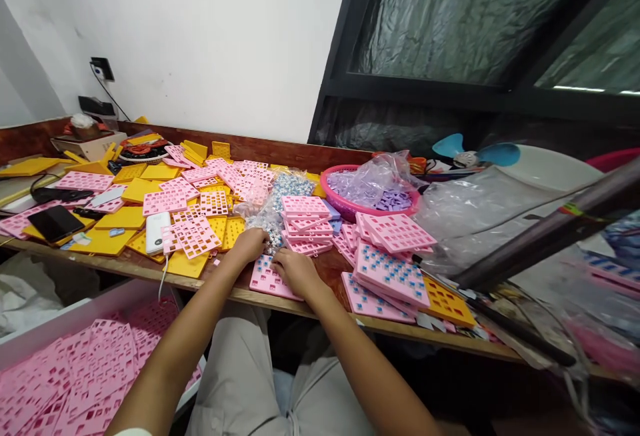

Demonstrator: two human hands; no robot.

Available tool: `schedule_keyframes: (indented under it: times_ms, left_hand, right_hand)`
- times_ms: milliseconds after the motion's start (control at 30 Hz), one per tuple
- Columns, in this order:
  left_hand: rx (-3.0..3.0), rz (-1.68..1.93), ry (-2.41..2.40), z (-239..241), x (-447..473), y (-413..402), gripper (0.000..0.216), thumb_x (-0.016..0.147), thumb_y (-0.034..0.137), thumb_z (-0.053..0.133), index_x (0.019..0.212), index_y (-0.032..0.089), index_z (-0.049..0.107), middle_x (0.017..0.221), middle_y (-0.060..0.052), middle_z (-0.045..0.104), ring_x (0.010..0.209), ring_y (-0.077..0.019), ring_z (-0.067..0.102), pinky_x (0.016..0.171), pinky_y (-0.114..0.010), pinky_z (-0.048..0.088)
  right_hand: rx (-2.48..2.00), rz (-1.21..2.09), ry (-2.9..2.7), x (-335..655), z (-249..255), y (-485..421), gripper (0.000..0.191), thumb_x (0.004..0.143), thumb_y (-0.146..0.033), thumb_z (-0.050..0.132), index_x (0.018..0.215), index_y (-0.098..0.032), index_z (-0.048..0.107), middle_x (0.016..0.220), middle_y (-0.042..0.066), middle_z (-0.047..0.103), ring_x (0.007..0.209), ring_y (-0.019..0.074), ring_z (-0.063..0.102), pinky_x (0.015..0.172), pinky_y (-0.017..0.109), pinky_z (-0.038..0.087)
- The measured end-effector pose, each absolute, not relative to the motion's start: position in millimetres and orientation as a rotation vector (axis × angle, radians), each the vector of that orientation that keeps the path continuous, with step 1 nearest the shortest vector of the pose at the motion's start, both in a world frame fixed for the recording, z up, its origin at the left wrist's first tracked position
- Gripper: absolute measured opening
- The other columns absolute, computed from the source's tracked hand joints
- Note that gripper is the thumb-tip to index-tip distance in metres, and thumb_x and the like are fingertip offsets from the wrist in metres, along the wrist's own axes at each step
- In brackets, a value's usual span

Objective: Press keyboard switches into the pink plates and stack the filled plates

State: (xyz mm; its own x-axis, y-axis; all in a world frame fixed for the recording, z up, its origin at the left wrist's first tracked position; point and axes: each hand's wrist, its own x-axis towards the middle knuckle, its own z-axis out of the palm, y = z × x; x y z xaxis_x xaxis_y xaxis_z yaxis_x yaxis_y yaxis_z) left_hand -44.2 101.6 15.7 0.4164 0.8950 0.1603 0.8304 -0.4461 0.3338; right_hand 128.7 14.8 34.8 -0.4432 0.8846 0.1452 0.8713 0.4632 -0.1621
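Pink square-holed plastic panel (269, 284) is lying before the pink panel stack (306, 207), bent-fingered right hand (299, 273) resting on it; left of the stack, half-curled left hand (253, 244) is adjoining small blue-white pieces (273, 231), seemingly for easy reach; grips are not showing.

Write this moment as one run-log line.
left hand: beside blue-and-white pieces | right hand: over pink board, blue pieces on its far side | farther right: stacked pink boards bearing blue pieces

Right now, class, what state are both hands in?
Left hand: by the small pieces; grip cannot be told.
Right hand: over the board; grip cannot be told.
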Motion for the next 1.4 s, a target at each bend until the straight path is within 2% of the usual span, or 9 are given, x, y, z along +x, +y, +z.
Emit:
schedule_keyframes:
  times_ms: [100,267,400,667,833,1000,1100,1233,1400]
  left_hand:
    - [2.432,0.585,1.551,19,-49,91,0.023,0.081,0.021,0.065,0.103,0.022,0.072,0.102,-0.007,0.073,0.095,-0.023,0.065,0.08,-0.029,0.047]
    - [2.26,0.903,1.513,24,-63,68,0.015,0.08,0.019,0.064,0.093,0.02,0.069,0.084,-0.002,0.071,0.076,-0.0171,0.063,0.069,-0.026,0.044]
    - [2.144,0.967,1.332,21,-76,44,0.01,0.08,0.019,0.066,0.089,0.019,0.068,0.078,0.0,0.068,0.07,-0.0145,0.06,0.064,-0.024,0.043]
    - [2.084,1.041,1.201,7,-82,13,0.017,0.084,0.018,0.063,0.099,0.019,0.072,0.088,-0.003,0.068,0.074,-0.0145,0.059,0.071,-0.025,0.045]
    - [2.077,1.082,1.129,3,-82,10,0.025,0.088,0.019,0.06,0.11,0.021,0.072,0.096,-0.005,0.068,0.076,-0.0142,0.059,0.073,-0.026,0.046]
    - [2.088,1.044,1.121,2,-84,8,0.028,0.088,0.019,0.061,0.113,0.022,0.073,0.099,-0.005,0.067,0.077,-0.0143,0.059,0.075,-0.026,0.047]
    - [2.131,0.992,1.094,2,-84,8,0.028,0.088,0.019,0.061,0.112,0.022,0.074,0.102,-0.006,0.066,0.086,-0.0166,0.061,0.08,-0.027,0.048]
    - [2.185,0.947,1.026,3,-83,9,0.034,0.089,0.015,0.056,0.116,0.025,0.074,0.107,-0.007,0.064,0.096,-0.0179,0.061,0.088,-0.028,0.047]
    - [2.163,0.973,1.033,0,-85,13,0.04,0.085,0.008,0.056,0.118,0.024,0.073,0.102,-0.006,0.065,0.091,-0.0172,0.062,0.086,-0.027,0.048]
  right_hand:
    - [-1.539,0.059,-2.534,129,40,17,0.019,0.099,-0.027,0.051,0.1,-0.022,0.069,0.108,0.006,0.07,0.092,0.0197,0.065,0.074,0.026,0.043]
    - [-1.541,0.04,-2.606,125,50,22,0.019,0.1,-0.023,0.049,0.1,-0.021,0.068,0.106,0.008,0.071,0.088,0.0201,0.066,0.072,0.027,0.042]
    - [-1.547,0.032,-2.655,121,56,26,0.021,0.099,-0.019,0.048,0.099,-0.019,0.069,0.104,0.011,0.072,0.088,0.0228,0.066,0.072,0.028,0.042]
    - [-1.607,0.063,-2.603,117,43,27,0.02,0.099,-0.026,0.05,0.101,-0.02,0.07,0.103,0.01,0.072,0.092,0.0236,0.066,0.078,0.029,0.043]
    - [-1.608,0.013,-2.617,116,40,26,0.018,0.098,-0.024,0.052,0.096,-0.021,0.069,0.1,0.008,0.072,0.09,0.022,0.065,0.075,0.028,0.042]
    - [-1.517,-0.149,-2.668,109,26,9,0.025,0.101,-0.019,0.044,0.104,-0.016,0.068,0.105,0.013,0.067,0.098,0.025,0.06,0.08,0.031,0.044]
    - [-1.419,-0.191,-2.707,110,19,-7,0.027,0.102,-0.021,0.043,0.108,-0.014,0.068,0.105,0.016,0.065,0.101,0.0269,0.058,0.084,0.034,0.044]
    - [-1.314,-0.049,-2.725,122,31,-2,0.024,0.1,-0.021,0.048,0.107,-0.016,0.071,0.104,0.013,0.066,0.098,0.0244,0.059,0.086,0.033,0.044]
    - [-1.319,0.192,-2.499,124,51,54,0.022,0.092,-0.026,0.066,0.112,-0.018,0.07,0.108,0.009,0.07,0.099,0.0203,0.063,0.086,0.028,0.045]
